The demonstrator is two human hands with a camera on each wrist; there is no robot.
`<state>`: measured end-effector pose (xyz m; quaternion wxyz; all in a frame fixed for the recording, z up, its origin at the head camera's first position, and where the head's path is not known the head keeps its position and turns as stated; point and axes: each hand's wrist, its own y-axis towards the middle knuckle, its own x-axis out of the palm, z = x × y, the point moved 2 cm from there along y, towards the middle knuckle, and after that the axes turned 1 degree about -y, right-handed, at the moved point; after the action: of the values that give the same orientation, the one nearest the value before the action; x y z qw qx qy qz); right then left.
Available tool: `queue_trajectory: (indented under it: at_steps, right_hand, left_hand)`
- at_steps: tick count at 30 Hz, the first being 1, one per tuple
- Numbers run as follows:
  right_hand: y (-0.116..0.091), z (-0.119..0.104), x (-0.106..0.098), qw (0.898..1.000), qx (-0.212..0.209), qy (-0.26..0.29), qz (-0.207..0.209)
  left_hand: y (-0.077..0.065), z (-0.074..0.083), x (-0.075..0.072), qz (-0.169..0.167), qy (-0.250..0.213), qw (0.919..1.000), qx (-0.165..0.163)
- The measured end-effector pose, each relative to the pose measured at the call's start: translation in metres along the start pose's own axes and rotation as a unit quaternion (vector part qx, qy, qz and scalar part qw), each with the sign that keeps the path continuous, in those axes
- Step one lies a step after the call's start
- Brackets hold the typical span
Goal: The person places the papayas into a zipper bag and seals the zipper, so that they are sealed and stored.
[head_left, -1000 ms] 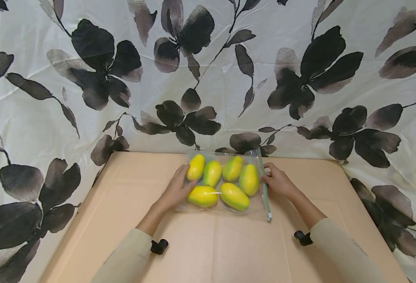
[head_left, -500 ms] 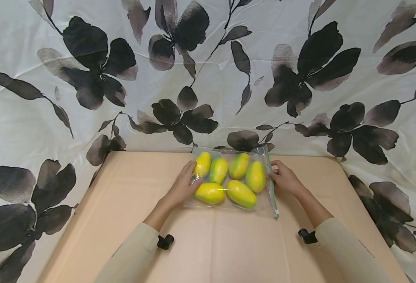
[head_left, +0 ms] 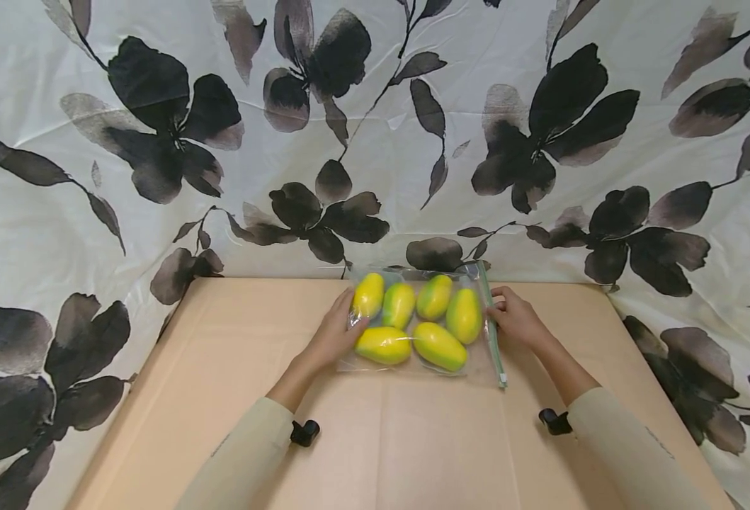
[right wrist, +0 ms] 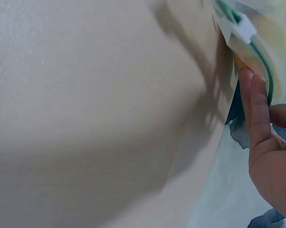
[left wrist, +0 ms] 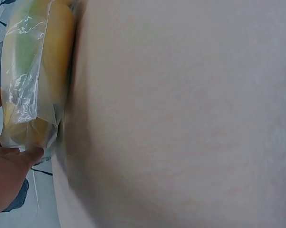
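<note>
A clear zip bag (head_left: 413, 370) with several yellow-green mangoes (head_left: 440, 346) in it is near the table's far edge. Its green zip strip (head_left: 493, 340) with a white slider runs down the right side. My left hand (head_left: 333, 333) grips the bag's left end, thumb on top beside a mango. At the zip side my right hand (head_left: 515, 319) pinches the bag's edge between thumb and fingers. The left wrist view has the bag (left wrist: 31, 76) with the thumb on its corner. In the right wrist view, fingers (right wrist: 259, 111) hold the edge just below the slider (right wrist: 243, 28).
A tan cardboard-like table top (head_left: 381, 439) lies under the bag. Behind it hangs a white cloth (head_left: 413, 163) printed with dark flowers, close to the far edge. A black wrist mount (head_left: 304, 432) sits on the left sleeve, another (head_left: 554, 421) on the right.
Both hands have carried the bag a little to the right, mostly in the first half second. Their hold on it looks the same. The head view has shifted slightly.
</note>
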<state>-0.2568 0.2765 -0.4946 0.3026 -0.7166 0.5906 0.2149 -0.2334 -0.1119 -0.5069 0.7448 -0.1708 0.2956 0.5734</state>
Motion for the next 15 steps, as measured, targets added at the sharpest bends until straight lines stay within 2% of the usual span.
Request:
queue_trajectory:
  at_steps: [9,12,15]
  right_hand:
    - [-0.003,0.003,0.000,1.000,0.006,-0.017,0.007]
    - [-0.010,0.002,-0.006,0.999,-0.010,-0.048,0.020]
    - [-0.018,-0.005,-0.017,0.992,-0.043,-0.103,0.051]
  left_hand:
    - [-0.001,-0.001,-0.002,0.009,-0.006,0.9999,-0.001]
    - [-0.003,-0.001,-0.007,0.010,0.002,0.9998,-0.019]
    - [-0.005,0.003,-0.019,0.011,0.041,0.9988,-0.026]
